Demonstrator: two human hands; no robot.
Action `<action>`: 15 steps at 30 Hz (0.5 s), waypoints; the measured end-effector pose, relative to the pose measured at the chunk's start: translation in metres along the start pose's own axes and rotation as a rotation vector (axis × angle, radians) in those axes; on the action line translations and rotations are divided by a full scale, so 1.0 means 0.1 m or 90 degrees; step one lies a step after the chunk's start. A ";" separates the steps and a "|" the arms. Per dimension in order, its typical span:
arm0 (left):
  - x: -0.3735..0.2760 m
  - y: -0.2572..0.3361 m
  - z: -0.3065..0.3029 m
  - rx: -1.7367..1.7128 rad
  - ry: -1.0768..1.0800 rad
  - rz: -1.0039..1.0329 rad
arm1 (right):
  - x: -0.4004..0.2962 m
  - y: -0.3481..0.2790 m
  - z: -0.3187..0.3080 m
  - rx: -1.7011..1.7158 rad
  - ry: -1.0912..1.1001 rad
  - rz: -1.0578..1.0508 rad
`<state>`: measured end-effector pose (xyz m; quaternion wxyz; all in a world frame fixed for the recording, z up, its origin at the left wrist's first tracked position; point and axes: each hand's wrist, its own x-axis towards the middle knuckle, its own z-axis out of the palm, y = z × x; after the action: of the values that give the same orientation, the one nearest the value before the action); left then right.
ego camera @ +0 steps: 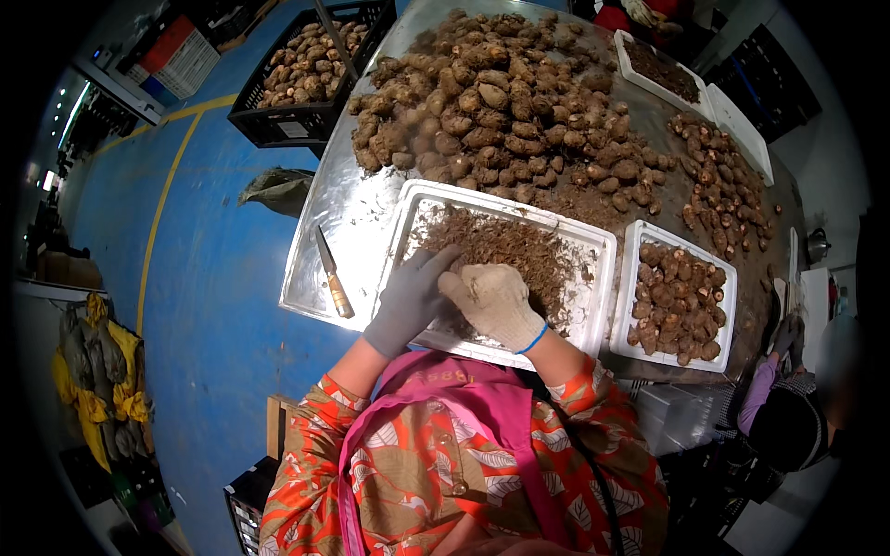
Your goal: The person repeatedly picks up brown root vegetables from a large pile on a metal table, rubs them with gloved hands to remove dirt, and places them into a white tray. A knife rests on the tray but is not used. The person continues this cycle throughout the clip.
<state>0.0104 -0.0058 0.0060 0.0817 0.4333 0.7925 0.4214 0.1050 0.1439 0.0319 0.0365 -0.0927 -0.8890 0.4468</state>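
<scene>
My left hand [411, 299], in a grey glove, and my right hand [495, 302], in a cream knitted glove with a blue cuff edge, meet over a white foam tray [605, 292]. Their fingers are curled towards each other. Whatever lies between them is mostly hidden, so I cannot tell what they hold. Brown fibrous scrapings [514, 240] cover much of the tray's floor. Left of the tray, a knife [334, 278] with a wooden handle lies on the metal table [313, 260]. Beyond the tray rises a large heap of hairy brown taro corms [500, 118].
To the right, a smaller foam tray [730, 299] holds trimmed corms [678, 299]; another pile [726, 181] lies beyond it. A black crate [292, 128] of corms stands past the table's left edge. Other people's gloved hands show at the top right [643, 12] and far right [789, 333].
</scene>
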 end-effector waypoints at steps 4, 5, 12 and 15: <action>-0.01 -0.21 0.13 -0.254 0.004 -0.123 | 0.16 0.14 0.04 0.411 0.121 -0.050; -0.03 -0.22 0.13 -0.317 -0.005 -0.163 | 0.19 0.14 -0.04 0.459 0.163 -0.029; -0.01 -0.02 -0.02 -0.575 0.000 -0.279 | 0.26 0.57 -0.08 0.331 0.069 -0.005; -0.02 -0.07 0.01 -0.650 0.000 -0.271 | 0.16 0.24 -0.08 0.567 0.012 0.073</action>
<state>0.0082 -0.0087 -0.0001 0.3649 0.1687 0.5577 0.7262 0.0942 0.1676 0.0172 0.0559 -0.1211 -0.6032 0.7864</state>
